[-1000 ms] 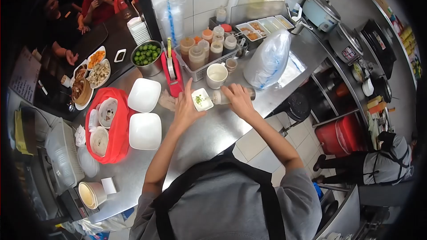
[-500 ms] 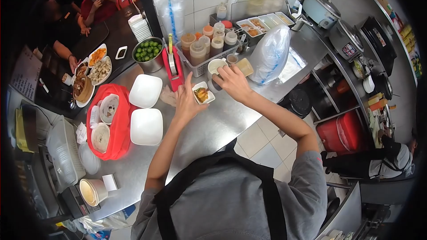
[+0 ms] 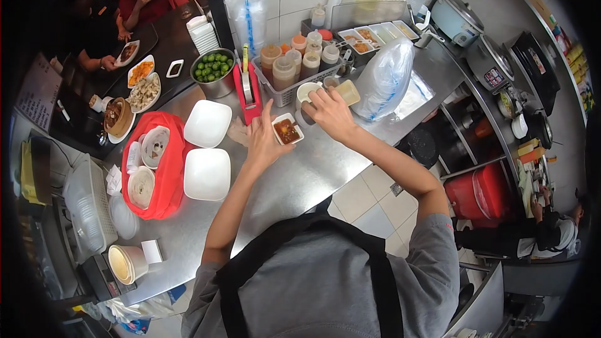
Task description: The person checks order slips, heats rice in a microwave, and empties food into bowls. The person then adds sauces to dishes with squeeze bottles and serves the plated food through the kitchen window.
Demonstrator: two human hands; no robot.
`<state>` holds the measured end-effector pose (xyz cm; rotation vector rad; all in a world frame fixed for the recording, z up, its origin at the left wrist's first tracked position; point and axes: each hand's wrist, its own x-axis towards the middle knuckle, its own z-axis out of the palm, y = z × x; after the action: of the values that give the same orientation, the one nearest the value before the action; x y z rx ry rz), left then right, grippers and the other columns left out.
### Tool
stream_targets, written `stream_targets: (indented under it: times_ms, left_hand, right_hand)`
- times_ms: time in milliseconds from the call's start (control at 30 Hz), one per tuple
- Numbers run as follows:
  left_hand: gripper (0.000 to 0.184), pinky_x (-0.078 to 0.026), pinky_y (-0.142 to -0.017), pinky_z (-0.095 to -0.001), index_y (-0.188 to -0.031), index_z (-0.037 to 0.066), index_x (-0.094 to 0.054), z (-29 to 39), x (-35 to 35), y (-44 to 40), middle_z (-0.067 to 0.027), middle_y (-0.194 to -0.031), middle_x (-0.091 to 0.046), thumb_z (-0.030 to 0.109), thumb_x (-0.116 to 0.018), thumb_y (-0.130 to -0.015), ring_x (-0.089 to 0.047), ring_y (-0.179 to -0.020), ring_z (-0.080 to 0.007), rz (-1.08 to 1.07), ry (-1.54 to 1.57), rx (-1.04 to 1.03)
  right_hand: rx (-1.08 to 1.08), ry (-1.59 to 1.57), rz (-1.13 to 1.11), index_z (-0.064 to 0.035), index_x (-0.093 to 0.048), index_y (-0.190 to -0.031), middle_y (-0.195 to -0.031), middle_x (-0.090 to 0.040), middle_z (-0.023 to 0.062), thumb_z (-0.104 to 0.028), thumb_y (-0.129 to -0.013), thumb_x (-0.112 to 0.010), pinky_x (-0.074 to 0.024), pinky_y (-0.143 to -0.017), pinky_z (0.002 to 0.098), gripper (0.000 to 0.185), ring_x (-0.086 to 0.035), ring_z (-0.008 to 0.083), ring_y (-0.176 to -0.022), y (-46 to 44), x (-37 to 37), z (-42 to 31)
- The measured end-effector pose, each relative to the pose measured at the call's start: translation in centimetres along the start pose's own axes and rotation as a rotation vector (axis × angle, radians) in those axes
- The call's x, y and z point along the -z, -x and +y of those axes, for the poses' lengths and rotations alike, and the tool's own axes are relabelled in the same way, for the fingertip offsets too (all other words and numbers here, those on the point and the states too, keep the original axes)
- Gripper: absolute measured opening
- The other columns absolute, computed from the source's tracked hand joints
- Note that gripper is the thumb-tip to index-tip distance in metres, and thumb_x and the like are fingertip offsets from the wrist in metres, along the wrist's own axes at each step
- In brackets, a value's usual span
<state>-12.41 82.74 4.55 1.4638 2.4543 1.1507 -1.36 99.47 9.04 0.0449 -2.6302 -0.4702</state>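
My left hand [image 3: 266, 139] pinches a small white square dish [image 3: 288, 129] with brown sauce in it, between thumb and fingers. My right hand [image 3: 330, 112] is wrapped round a translucent bottle [image 3: 348, 92], tilted with its darker lower end toward the dish; my fingers hide its middle. Just beyond my right fingers stands a pale cup [image 3: 307, 91], with a small cup [image 3: 331, 82] beside it. A basket [image 3: 289, 95] of squeeze bottles is behind them. To the left of my left hand is a red tape dispenser [image 3: 250, 95].
Two white square bowls [image 3: 207, 174] and a red bag [image 3: 170, 195] with containers lie left. A pot of green limes [image 3: 213, 68] stands behind. A filled plastic bag [image 3: 383, 81] is right. People sit beyond the counter; a co-worker [image 3: 554, 231] is far right.
The dish went from holding green bits to holding brown sauce. My right hand turned and moved up and left with the bottle. Across the counter, a person's hand has lifted a plate.
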Motion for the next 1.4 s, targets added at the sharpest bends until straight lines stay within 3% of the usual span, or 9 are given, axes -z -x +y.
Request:
stream_targets:
  times_ms: [167, 267, 767, 967, 1000, 1100, 1200, 1300, 1400]
  left_hand:
    - [0.112, -0.026, -0.092, -0.0411, -0.137, 0.008, -0.016, 0.0, 0.2, 0.1, -0.0145, -0.109, -0.058, 0.020, -0.081, -0.047, -0.045, -0.104, -0.0305, 0.002, 0.006, 0.004]
    - [0.111, -0.026, -0.093, -0.0414, -0.136, 0.008, -0.016, 0.1, 0.3, 0.2, -0.0145, -0.110, -0.058, 0.020, -0.081, -0.047, -0.045, -0.105, -0.0306, -0.003, 0.011, 0.010]
    - [0.112, -0.027, -0.093, -0.0436, -0.137, 0.009, -0.015, -0.2, 0.5, 0.6, -0.0149, -0.110, -0.058, 0.021, -0.081, -0.047, -0.044, -0.105, -0.0308, -0.006, 0.027, 0.014]
    - [0.113, -0.028, -0.092, -0.0446, -0.137, 0.009, -0.015, -0.4, 1.4, 1.0, -0.0143, -0.108, -0.058, 0.022, -0.080, -0.046, -0.046, -0.103, -0.0318, 0.014, 0.006, 0.003]
    - [0.113, -0.028, -0.092, -0.0445, -0.137, 0.009, -0.015, -0.7, 1.6, 1.2, -0.0141, -0.107, -0.058, 0.022, -0.080, -0.046, -0.046, -0.103, -0.0320, 0.017, -0.002, -0.005]
    - [0.115, -0.028, -0.092, -0.0446, -0.137, 0.008, -0.014, -0.7, 2.8, 1.7, -0.0137, -0.107, -0.058, 0.026, -0.081, -0.045, -0.046, -0.104, -0.0316, 0.001, 0.039, 0.021]
    - [0.115, -0.026, -0.093, -0.0444, -0.137, 0.010, -0.014, -0.7, 4.6, 2.2, -0.0129, -0.109, -0.057, 0.028, -0.081, -0.045, -0.044, -0.108, -0.0310, -0.032, -0.009, 0.075]
    - [0.115, -0.026, -0.093, -0.0434, -0.137, 0.011, -0.013, -1.3, 6.8, 2.2, -0.0132, -0.110, -0.057, 0.029, -0.081, -0.045, -0.044, -0.109, -0.0314, -0.052, 0.034, 0.073]
    - [0.115, -0.027, -0.093, -0.0429, -0.136, 0.011, -0.014, -2.3, 9.1, 1.9, -0.0146, -0.110, -0.058, 0.031, -0.081, -0.046, -0.045, -0.108, -0.0323, -0.025, 0.004, 0.099]
  right_hand:
    - [-0.007, -0.006, 0.003, -0.0098, -0.061, -0.083, -0.089, -0.049, 0.0045, -0.015, -0.070, -0.054, -0.0378, -0.090, 0.0394, 0.016, -0.049, 0.0195, -0.093, 0.0, -0.1, -0.2]
    - [-0.015, 0.028, -0.012, -0.0146, -0.060, -0.091, -0.086, -0.047, 0.0015, -0.015, -0.071, -0.053, -0.0377, -0.084, 0.0346, 0.021, -0.049, 0.0163, -0.090, 0.0, -0.2, -0.2]
    - [-0.079, -0.021, 0.049, -0.0127, -0.062, -0.085, -0.085, -0.049, 0.0025, -0.016, -0.070, -0.054, -0.0380, -0.076, 0.0337, 0.018, -0.049, 0.0173, -0.087, 0.7, -0.6, -0.5]
    - [-0.274, -0.327, -0.028, -0.0149, -0.062, -0.095, -0.081, -0.046, 0.0040, -0.005, -0.061, -0.065, -0.0370, -0.075, 0.0349, 0.035, -0.048, 0.0204, -0.087, 2.4, -2.9, -0.8]
    - [-0.361, -0.456, -0.161, -0.0133, -0.062, -0.102, -0.086, -0.049, 0.0063, -0.002, -0.055, -0.068, -0.0397, -0.077, 0.0369, 0.049, -0.051, 0.0249, -0.091, 2.3, -2.2, -1.0]
    - [-0.473, -0.919, -0.119, -0.0096, -0.060, -0.105, -0.093, -0.053, 0.0091, -0.005, -0.051, -0.076, -0.0427, -0.080, 0.0383, 0.056, -0.054, 0.0283, -0.093, 2.8, -3.6, -1.3]
    - [-0.531, -1.109, -0.012, -0.0058, -0.058, -0.108, -0.102, -0.055, 0.0106, -0.009, -0.053, -0.079, -0.0438, -0.084, 0.0355, 0.059, -0.056, 0.0281, -0.095, 3.4, -5.3, -2.2]
    - [-0.616, -1.279, 0.034, -0.0040, -0.054, -0.109, -0.104, -0.055, 0.0047, -0.007, -0.060, -0.079, -0.0418, -0.086, 0.0294, 0.055, -0.053, 0.0156, -0.099, 4.3, -7.2, -3.7]
    - [-0.709, -1.461, 0.026, -0.0047, -0.051, -0.113, -0.103, -0.059, 0.0066, -0.008, -0.059, -0.079, -0.0425, -0.086, 0.0306, 0.061, -0.055, 0.0177, -0.099, 5.0, -8.4, -4.9]
